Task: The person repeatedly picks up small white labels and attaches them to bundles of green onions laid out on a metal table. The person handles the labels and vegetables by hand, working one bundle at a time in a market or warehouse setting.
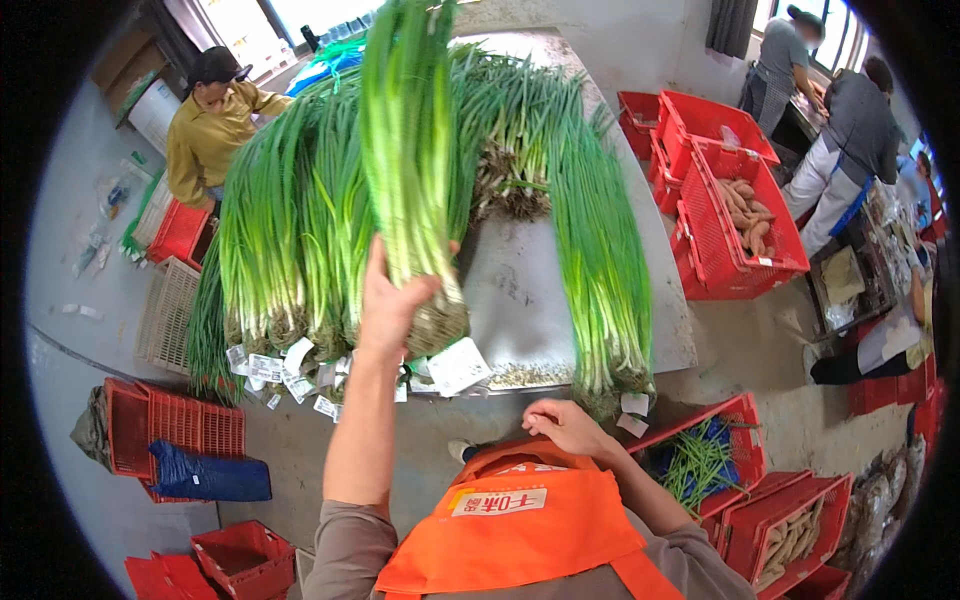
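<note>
My left hand (392, 305) grips a thick bunch of green onions (412, 190) near its root end, raised above the table with the leaves pointing away from me. A white label (458, 366) hangs by the roots of that bunch. Beneath and left of it, several more bunches of green onions (290, 220) lie side by side, roots and white labels at the near edge. My right hand (570, 425) is in front of my orange apron with its fingers curled, and nothing shows in it. Just beyond it lies a separate bunch of green onions (605, 270).
The metal table (515, 300) has soil crumbs along its near edge. Red crates (735, 215) with sweet potatoes stand to the right, a crate of loose green stalks (700, 465) at near right. A person in yellow (205, 130) is at far left; others work at far right.
</note>
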### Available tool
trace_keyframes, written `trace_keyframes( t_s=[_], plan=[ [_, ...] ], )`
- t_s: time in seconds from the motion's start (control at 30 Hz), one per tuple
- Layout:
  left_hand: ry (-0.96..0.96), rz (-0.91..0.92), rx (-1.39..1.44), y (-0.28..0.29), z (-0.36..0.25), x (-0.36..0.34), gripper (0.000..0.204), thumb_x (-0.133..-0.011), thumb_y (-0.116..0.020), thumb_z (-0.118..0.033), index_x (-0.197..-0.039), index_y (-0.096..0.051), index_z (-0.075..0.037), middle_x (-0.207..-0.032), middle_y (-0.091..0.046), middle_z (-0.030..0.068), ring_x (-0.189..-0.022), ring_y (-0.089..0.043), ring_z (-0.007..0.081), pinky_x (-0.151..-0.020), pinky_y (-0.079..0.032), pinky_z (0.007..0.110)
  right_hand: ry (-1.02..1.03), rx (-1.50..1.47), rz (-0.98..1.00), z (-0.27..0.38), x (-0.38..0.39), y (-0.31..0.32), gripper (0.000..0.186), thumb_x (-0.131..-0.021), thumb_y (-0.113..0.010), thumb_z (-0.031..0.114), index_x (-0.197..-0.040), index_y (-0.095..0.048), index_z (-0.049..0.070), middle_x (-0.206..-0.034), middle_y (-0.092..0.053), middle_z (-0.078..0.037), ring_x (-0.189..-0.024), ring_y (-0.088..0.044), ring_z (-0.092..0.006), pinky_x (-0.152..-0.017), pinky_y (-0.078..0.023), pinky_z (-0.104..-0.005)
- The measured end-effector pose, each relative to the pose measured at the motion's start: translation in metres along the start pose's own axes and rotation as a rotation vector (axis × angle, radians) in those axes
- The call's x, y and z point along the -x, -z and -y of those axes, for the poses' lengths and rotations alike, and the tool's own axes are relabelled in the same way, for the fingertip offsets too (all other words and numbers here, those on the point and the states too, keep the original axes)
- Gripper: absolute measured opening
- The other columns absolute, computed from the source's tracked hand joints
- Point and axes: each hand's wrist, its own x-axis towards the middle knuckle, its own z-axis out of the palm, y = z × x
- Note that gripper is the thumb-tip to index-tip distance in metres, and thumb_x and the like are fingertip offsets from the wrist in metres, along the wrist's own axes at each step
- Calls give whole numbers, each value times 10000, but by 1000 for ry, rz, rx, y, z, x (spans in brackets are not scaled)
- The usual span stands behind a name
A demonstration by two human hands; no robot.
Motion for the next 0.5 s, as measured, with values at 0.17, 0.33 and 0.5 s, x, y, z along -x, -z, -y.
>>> trace_keyframes(
  t_s=[0.17,0.33,0.5],
  plan=[
    [137,32,-258,-58,94,40,671,-641,-571,58,-1258,-313,3,-966,-597,152,-777,-603,187,-657,-507,282,58,-253,-335,-4,11,11,453,-908,-460,98,-1314,-292,-14,-1171,-512,-148,-925,-547,-178,-810,-438,-296],
    [402,153,-186,-83,201,43,473,-678,-610,47,-1106,-411,27,-921,-563,119,-791,-570,189,-668,-481,300,30,-676,-367,-22,1,37,513,-953,-413,312,-1356,-268,29,-1305,-411,-177,-1146,-449,-224,-930,-377,-328],
    [655,134,26,-84,213,45,465,-710,-597,56,-1137,-420,11,-957,-579,145,-816,-603,238,-697,-520,353,-114,-728,-398,-28,9,50,419,-967,-371,271,-1293,-344,11,-1284,-432,-183,-1160,-454,-260,-933,-393,-359]
  ],
)
